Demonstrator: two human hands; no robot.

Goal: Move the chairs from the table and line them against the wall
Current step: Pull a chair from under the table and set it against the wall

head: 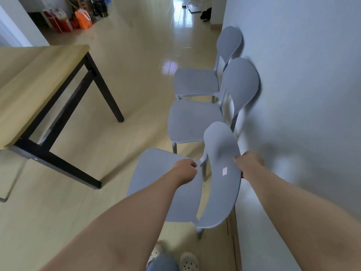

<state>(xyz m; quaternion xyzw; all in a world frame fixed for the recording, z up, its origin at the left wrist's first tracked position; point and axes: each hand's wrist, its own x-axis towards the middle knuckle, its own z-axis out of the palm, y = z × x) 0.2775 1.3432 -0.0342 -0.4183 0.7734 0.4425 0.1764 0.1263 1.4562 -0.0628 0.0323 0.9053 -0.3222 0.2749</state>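
Three grey plastic chairs stand in a row beside the pale wall (pixel 302 85) on the right. The far chair (pixel 197 81) and the middle chair (pixel 191 120) have their backs against the wall. The near chair (pixel 156 173) is right in front of me. My right hand (pixel 248 163) grips the right edge of its backrest. My left hand (pixel 185 171) is closed over the back of its seat, near the backrest post. The wooden table (pixel 33 81) with black legs stands to the left.
Bags and bottles (pixel 78 18) are piled at the far left corner of the room. A black bag (pixel 206 14) lies by the wall far ahead. My feet in pale clogs (pixel 187 263) show at the bottom. Shiny floor lies between table and chairs.
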